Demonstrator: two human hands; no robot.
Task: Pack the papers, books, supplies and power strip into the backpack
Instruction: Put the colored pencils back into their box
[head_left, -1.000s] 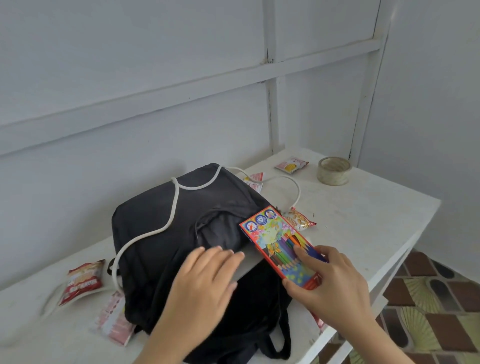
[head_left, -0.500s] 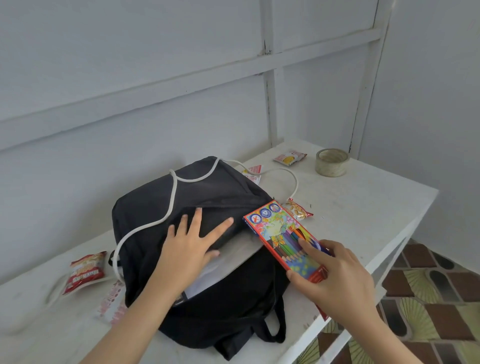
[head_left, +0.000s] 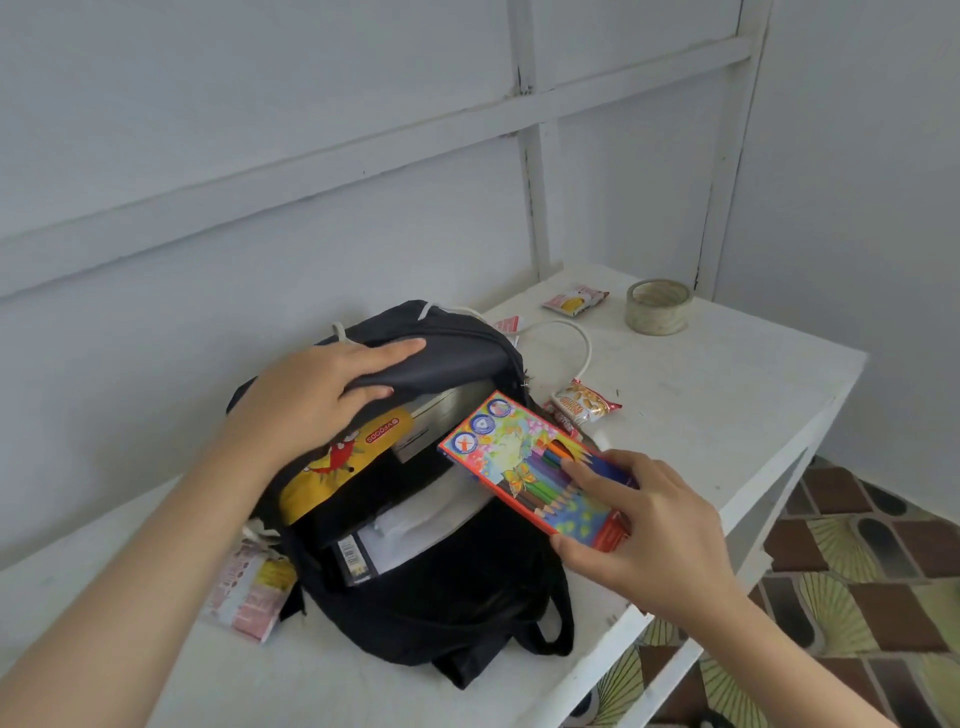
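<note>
A black backpack (head_left: 441, 603) lies on the white table (head_left: 717, 395) with its mouth facing me. My left hand (head_left: 322, 395) grips the top flap and holds it lifted. Inside I see a yellow pouch (head_left: 332, 473), white papers (head_left: 415, 519) and a dark book (head_left: 353, 561). My right hand (head_left: 639, 525) pinches a colourful box of coloured pencils (head_left: 530, 462) at its near end, slanted over the right side of the opening. A white cable (head_left: 576, 338) loops from behind the backpack.
A roll of clear tape (head_left: 657, 306) stands at the table's far right corner. Snack packets lie near the cable (head_left: 587, 402), by the wall (head_left: 574, 300) and left of the backpack (head_left: 249, 592). The table's edge drops to a patterned floor (head_left: 857, 561) on the right.
My left hand has gone from lying flat on the backpack to gripping its flap and lifting it, exposing the contents. The pencil box in my right hand stays over the opening's right side.
</note>
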